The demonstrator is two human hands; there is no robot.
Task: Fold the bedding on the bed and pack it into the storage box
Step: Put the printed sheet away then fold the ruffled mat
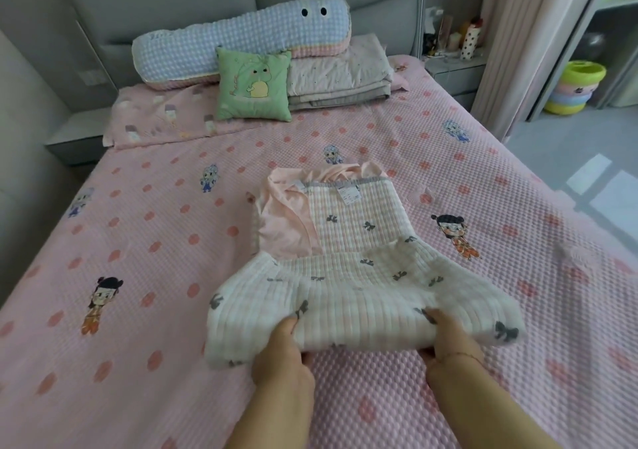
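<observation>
A white quilted blanket (348, 276) with small grey bows and a pink underside lies partly folded in the middle of the pink bed (138, 276). Its near end is lifted off the bedspread. My left hand (283, 355) grips that near edge on the left, thumb on top and fingers underneath. My right hand (448, 338) grips the same edge on the right in the same way. The far end of the blanket rests flat, with a white label near its grey trim. No storage box is in view.
At the headboard lie a long blue bolster with eyes (241, 41), a green dinosaur cushion (253, 86), a folded grey quilt (341, 75) and a pink pillow (162, 117). A nightstand with bottles (455, 58) and stacked coloured basins (573, 87) stand to the right.
</observation>
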